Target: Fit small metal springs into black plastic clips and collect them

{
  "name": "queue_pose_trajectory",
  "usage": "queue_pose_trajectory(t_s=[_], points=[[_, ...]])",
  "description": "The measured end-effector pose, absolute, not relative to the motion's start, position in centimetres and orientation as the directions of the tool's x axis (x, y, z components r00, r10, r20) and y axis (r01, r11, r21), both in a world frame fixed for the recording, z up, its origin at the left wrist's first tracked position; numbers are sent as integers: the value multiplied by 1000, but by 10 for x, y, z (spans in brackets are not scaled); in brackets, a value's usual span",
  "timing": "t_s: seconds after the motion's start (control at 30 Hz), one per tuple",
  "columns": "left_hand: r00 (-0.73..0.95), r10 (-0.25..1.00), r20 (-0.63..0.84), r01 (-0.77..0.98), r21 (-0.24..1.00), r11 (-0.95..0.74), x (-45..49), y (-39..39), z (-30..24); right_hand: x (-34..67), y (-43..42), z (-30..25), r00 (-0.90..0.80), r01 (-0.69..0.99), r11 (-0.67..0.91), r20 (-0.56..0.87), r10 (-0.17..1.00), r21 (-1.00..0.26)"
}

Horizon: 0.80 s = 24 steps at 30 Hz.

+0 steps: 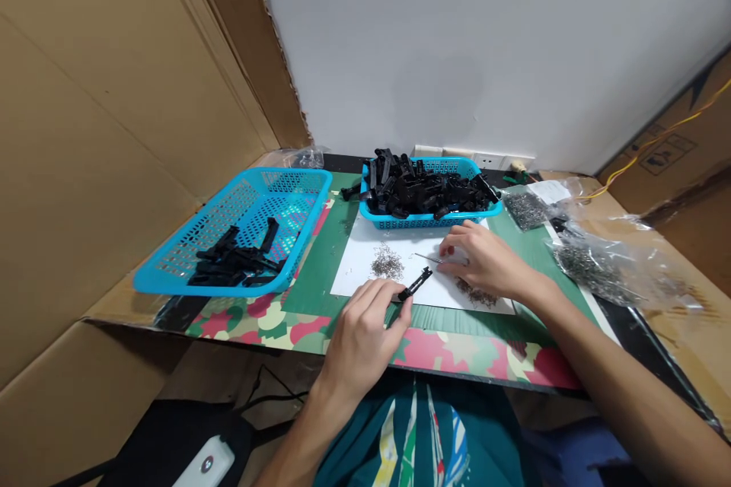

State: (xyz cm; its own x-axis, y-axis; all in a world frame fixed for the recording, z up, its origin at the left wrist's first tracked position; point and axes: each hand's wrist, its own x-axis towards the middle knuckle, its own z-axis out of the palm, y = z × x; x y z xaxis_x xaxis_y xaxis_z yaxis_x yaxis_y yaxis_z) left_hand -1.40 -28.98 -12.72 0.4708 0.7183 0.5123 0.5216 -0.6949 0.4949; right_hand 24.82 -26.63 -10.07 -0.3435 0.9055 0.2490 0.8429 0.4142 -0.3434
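My left hand (368, 321) is closed on one end of a narrow black plastic part (416, 284), which tilts up to the right above the white sheet (357, 243). In my right hand (477, 259) a thin metal rod-like tool (427, 257) is pinched, its tip pointing left. Just left of that tip lies a pile of tiny silvery metal pieces (387, 264). A second pile of small brownish pieces (476, 294) sits under my right hand and is partly hidden by it.
Behind the sheet, a blue basket (400, 223) is heaped with black plastic parts. Another blue basket (154, 278) at the left holds fewer of them. Clear bags of small metal pieces (588, 262) lie at the right. Cardboard (114, 91) stands along the left side.
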Motion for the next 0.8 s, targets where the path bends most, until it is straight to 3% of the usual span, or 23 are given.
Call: queue_pose_trajectory(t_s=[0.2, 0.3, 0.5, 0.63, 0.8], points=[[507, 723, 469, 509, 514, -690, -15, -289, -129, 244, -266, -106, -298, 853, 349, 187, 936, -388], [517, 722, 459, 494, 529, -690, -15, -289, -128, 241, -268, -101, -222, 786, 304, 214, 951, -539], [523, 720, 457, 479, 541, -691, -13, -289, -126, 216, -278, -93, -214, 254, 298, 247, 945, -920], [522, 726, 448, 491, 538, -685, -13, -290, -126, 195, -283, -100, -187, 1, 182, 179, 966, -983], [519, 736, 436, 517, 526, -676, -12, -290, -127, 188, -283, -103, -236, -96, 155, 174, 956, -983]])
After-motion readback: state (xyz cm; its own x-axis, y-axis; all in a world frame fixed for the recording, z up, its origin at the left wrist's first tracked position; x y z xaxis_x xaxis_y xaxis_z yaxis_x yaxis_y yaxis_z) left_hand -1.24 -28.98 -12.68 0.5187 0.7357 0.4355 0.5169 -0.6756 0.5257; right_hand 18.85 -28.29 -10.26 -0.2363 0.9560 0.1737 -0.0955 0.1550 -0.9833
